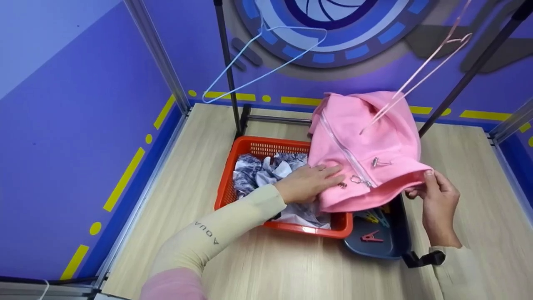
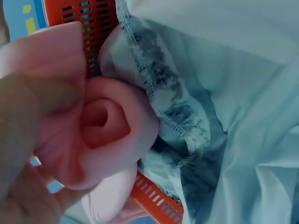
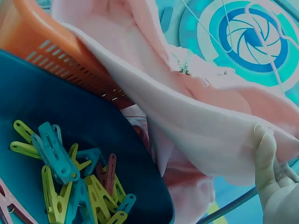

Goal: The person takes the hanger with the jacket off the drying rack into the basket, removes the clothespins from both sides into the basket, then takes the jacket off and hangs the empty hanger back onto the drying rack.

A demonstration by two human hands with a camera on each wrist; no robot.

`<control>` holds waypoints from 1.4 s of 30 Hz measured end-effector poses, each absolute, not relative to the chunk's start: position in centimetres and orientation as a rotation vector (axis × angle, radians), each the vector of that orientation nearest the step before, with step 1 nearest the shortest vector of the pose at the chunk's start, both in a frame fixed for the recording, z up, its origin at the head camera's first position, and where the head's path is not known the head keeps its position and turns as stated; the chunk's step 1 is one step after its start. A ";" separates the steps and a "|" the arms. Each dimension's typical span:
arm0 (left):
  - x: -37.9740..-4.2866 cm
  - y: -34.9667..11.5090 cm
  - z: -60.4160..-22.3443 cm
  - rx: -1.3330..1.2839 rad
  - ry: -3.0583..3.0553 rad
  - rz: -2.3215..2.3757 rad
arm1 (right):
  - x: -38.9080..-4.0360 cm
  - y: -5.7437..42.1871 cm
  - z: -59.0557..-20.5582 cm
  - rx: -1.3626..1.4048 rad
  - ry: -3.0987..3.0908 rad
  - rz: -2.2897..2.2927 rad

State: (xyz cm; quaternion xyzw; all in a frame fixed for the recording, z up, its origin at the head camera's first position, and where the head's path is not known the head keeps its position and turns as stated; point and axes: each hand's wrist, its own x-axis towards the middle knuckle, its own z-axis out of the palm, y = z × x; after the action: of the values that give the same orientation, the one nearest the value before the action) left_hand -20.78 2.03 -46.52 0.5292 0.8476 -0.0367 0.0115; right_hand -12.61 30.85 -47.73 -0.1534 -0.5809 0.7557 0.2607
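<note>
A pink zip-up jacket (image 1: 374, 146) with metal cord ends and a zipper stands bunched over the red basket's right side. My left hand (image 1: 310, 182) grips its left edge; in the left wrist view the thumb (image 2: 46, 93) lies over the pink fabric and the other fingers are behind it. At the opposite end of the jacket's open edge, my right hand (image 1: 440, 204) pinches the cloth between thumb and fingers. A pink hanger (image 1: 412, 85) hangs down in front of the jacket, its lower end overlapping it in the head view.
Grey-and-white patterned clothes (image 1: 254, 175) lie in the red basket (image 1: 225, 183). Beside it a dark blue bin (image 1: 377, 248) holds several coloured clothespins (image 3: 56, 154). A blue hanger (image 1: 266, 75) hangs at the back left, near the black rack post (image 1: 228, 62).
</note>
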 end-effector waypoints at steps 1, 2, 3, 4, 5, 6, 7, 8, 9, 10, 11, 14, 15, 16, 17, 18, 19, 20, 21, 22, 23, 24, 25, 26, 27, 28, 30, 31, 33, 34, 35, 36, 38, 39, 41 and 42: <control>-20.8 2.1 -46.4 1.681 2.660 -0.092 | -12.6 30.8 -47.7 -0.390 -1.583 2.038; -20.9 2.1 -46.1 1.714 2.677 -0.063 | -12.6 30.7 -47.6 -0.357 -1.601 2.020; -20.9 2.1 -45.9 1.756 2.701 -0.018 | -12.6 30.6 -47.5 -0.316 -1.627 1.995; -21.0 2.2 -45.6 1.796 2.720 0.038 | -12.6 30.5 -47.4 -0.262 -1.648 1.970; -21.0 2.4 -45.3 1.839 2.738 0.090 | -12.6 30.4 -47.2 -0.199 -1.667 1.946; -20.9 2.5 -44.9 1.881 2.758 0.140 | -12.6 30.2 -47.0 -0.139 -1.703 1.910; -20.9 2.7 -44.5 1.925 2.778 0.183 | -12.6 30.1 -46.8 -0.061 -1.724 1.883; -20.8 2.9 -44.0 1.968 2.798 0.224 | -12.7 29.9 -46.5 0.010 -1.738 1.859; -20.8 3.2 -43.6 2.006 2.815 0.273 | -12.7 29.7 -46.3 0.084 -1.748 1.841; -20.7 3.5 -43.1 2.038 2.832 0.306 | -12.7 29.4 -46.0 0.153 -1.755 1.825; -20.7 3.8 -42.7 2.070 2.851 0.330 | -12.8 29.1 -45.7 0.214 -1.764 1.810; -20.5 4.8 -41.8 2.122 2.888 0.426 | -12.8 28.0 -44.9 0.388 -1.793 1.765; -20.4 5.1 -41.6 2.127 2.892 0.463 | -12.8 27.6 -44.6 0.443 -1.816 1.739; -20.4 5.4 -41.5 2.128 2.896 0.494 | -12.8 27.2 -44.4 0.494 -1.841 1.714; -20.3 5.7 -41.4 2.119 2.898 0.519 | -12.7 26.9 -44.1 0.547 -1.866 1.697; -20.3 5.9 -41.4 2.111 2.904 0.529 | -12.6 26.5 -43.9 0.596 -1.889 1.678; -20.3 6.1 -41.4 2.104 2.902 0.529 | -12.5 26.2 -43.7 0.641 -1.915 1.653; -20.3 6.2 -41.3 2.102 2.893 0.509 | -12.4 25.9 -43.5 0.686 -1.935 1.629; -20.3 6.3 -41.3 2.101 2.882 0.466 | -12.2 25.7 -43.3 0.723 -1.959 1.593; -20.3 6.4 -41.3 2.101 2.872 0.409 | -12.0 25.4 -43.1 0.750 -1.990 1.547; -20.3 6.4 -41.2 2.094 2.855 0.352 | -11.8 25.2 -42.9 0.774 -2.020 1.499; -20.3 6.3 -41.2 2.090 2.832 0.305 | -11.6 24.9 -42.7 0.791 -2.052 1.441; -20.3 6.3 -41.2 2.081 2.810 0.265 | -11.4 24.7 -42.6 0.805 -2.082 1.380; -20.4 6.2 -41.2 2.071 2.795 0.234 | -11.2 24.4 -42.4 0.811 -2.106 1.320; -20.4 6.1 -41.1 2.059 2.787 0.214 | -11.0 24.2 -42.2 0.807 -2.130 1.261; -20.4 6.1 -41.1 2.052 2.781 0.214 | -10.8 23.9 -42.0 0.801 -2.148 1.214; -20.6 5.8 -41.0 2.049 2.785 0.267 | -10.5 23.4 -41.5 0.790 -2.141 1.165; -20.7 5.7 -41.0 2.051 2.799 0.308 | -10.3 23.2 -41.2 0.775 -2.126 1.152; -21.0 5.2 -40.8 2.045 2.833 0.443 | -10.1 22.9 -40.4 0.736 -2.062 1.154; -21.1 4.9 -40.7 2.039 2.847 0.552 | -10.0 22.8 -40.0 0.707 -2.035 1.168; -21.3 4.6 -40.5 2.020 2.868 0.677 | -9.8 22.9 -39.7 0.673 -2.002 1.213; -21.5 4.3 -40.3 1.993 2.887 0.819 | -9.7 23.1 -39.5 0.618 -1.974 1.257; -21.7 3.8 -39.8 1.924 2.910 1.097 | -9.6 23.7 -39.5 0.508 -1.940 1.344; -21.8 3.5 -39.5 1.899 2.907 1.231 | -9.6 24.1 -39.8 0.449 -1.956 1.369; -21.9 3.0 -39.0 1.858 2.884 1.439 | -10.1 25.2 -41.3 0.348 -2.006 1.400; -22.0 2.8 -38.7 1.843 2.868 1.506 | -10.4 25.6 -42.1 0.297 -2.062 1.398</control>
State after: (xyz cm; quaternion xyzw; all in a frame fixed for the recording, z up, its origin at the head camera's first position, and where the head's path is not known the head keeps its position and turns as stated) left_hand -21.99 2.78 -38.72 0.4735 0.7368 0.3868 -0.2886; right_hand -10.45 25.58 -42.08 0.1125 -0.7811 0.5296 0.3112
